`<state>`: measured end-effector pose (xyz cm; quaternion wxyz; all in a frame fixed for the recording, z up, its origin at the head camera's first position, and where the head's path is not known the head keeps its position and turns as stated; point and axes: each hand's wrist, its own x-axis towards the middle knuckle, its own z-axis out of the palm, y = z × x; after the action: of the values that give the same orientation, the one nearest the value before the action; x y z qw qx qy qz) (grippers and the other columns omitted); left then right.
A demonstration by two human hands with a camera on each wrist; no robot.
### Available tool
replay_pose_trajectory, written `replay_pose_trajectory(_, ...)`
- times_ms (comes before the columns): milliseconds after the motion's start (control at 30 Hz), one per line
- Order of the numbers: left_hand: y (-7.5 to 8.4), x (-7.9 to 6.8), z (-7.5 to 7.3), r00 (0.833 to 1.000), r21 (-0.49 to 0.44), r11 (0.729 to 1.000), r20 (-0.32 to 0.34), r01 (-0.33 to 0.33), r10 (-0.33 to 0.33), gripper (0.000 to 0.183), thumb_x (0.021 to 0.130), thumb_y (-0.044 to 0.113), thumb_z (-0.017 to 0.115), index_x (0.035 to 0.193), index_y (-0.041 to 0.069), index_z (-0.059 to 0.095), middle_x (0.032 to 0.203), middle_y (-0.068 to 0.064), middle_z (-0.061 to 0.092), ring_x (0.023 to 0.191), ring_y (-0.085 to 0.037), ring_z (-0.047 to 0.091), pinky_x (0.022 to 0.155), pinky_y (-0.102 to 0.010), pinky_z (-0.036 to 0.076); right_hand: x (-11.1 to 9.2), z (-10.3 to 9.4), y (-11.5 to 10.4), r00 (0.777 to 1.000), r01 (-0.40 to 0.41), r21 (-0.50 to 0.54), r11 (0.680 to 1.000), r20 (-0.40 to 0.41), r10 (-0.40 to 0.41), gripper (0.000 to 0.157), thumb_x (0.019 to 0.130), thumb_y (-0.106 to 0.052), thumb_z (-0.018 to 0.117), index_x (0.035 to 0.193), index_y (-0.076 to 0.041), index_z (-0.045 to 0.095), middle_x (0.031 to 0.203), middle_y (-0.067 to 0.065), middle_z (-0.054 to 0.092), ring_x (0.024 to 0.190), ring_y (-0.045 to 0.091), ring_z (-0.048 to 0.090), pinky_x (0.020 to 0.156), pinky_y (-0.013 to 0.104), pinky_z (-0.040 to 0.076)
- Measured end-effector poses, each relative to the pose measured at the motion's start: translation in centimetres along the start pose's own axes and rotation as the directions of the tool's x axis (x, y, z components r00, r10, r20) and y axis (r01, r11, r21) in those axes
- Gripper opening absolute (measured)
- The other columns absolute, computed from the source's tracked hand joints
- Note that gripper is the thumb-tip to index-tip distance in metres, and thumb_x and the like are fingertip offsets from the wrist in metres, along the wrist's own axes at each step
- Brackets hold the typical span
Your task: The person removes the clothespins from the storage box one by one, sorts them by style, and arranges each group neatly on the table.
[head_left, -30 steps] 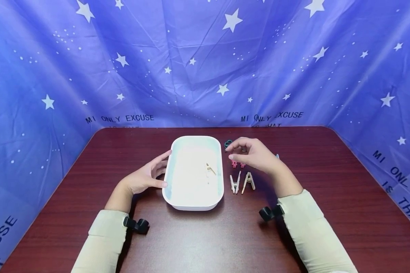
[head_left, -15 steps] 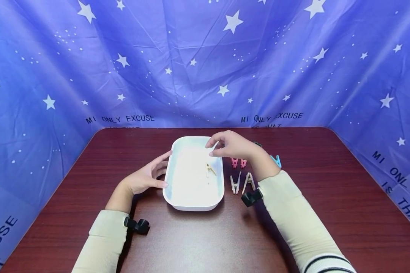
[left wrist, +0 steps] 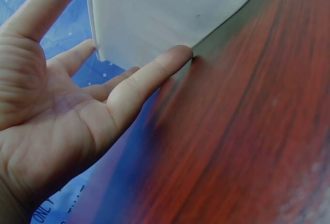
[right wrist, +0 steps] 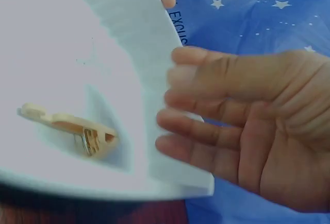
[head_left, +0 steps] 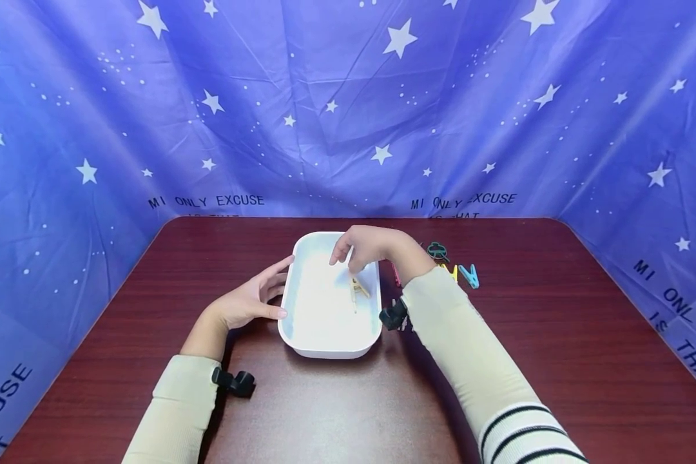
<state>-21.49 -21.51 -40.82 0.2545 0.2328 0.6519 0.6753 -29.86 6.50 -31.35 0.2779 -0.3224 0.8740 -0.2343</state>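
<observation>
My left hand rests on the left side of a white rectangular tray, thumb and fingertips touching its edge. In the left wrist view, the straight fingers of the left hand press against the tray's outer wall. My right hand is over the tray's far right part. Its fingers look extended in the right wrist view, with nothing visible between them, though the thumb is blurred. A tan spring clothespin lies inside the tray, just below the right hand.
On the reddish-brown table, right of the tray, lie a blue clothespin, a yellow one and a dark green clip. A pink clip is partly hidden by the right wrist. A starry blue curtain hangs behind.
My right hand has moved left from above the clips to over the tray, uncovering the blue, yellow and green clips. The left hand stays on the tray.
</observation>
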Motion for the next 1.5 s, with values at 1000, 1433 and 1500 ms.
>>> replay_pose_trajectory(1000,0.1,0.0,0.1,1.0,0.017,1.0,0.001,-0.009,0.009,0.112,0.079,0.008,0.081,0.158,0.013,0.001,0.156,-0.028,0.014,0.137,-0.049,0.024,0.093,-0.039,0.049,3.9,2.4,0.4,0.932,-0.261,0.071,0.963,0.277,0.232,0.028,0.077,0.017,0.07,0.094,-0.005,0.077,0.071,0.002,0.054,0.07,0.017,0.066,0.071,0.032,0.058)
replay_pose_trajectory(1433,0.0,0.1,0.0,1.0,0.013,1.0,0.004,-0.015,0.015,0.112,0.079,0.008,0.081,0.158,0.013,0.002,0.157,-0.028,0.012,0.138,-0.049,0.022,0.092,-0.037,0.049,4.7,3.6,1.7,0.978,-0.164,0.197,0.967,0.159,0.134,0.005,0.084,-0.004,0.075,0.087,-0.004,0.071,0.079,0.007,0.068,0.066,0.016,0.065,0.07,0.029,0.057)
replay_pose_trajectory(1500,0.1,0.1,0.1,1.0,0.012,1.0,0.003,-0.012,0.012,0.112,0.078,0.008,0.081,0.158,0.014,0.003,0.157,-0.028,0.012,0.138,-0.049,0.021,0.092,-0.037,0.049,4.8,3.8,1.8,0.983,-0.152,0.207,0.966,0.137,0.125,0.006,0.084,-0.005,0.076,0.084,-0.004,0.07,0.078,0.007,0.068,0.065,0.016,0.066,0.069,0.03,0.057)
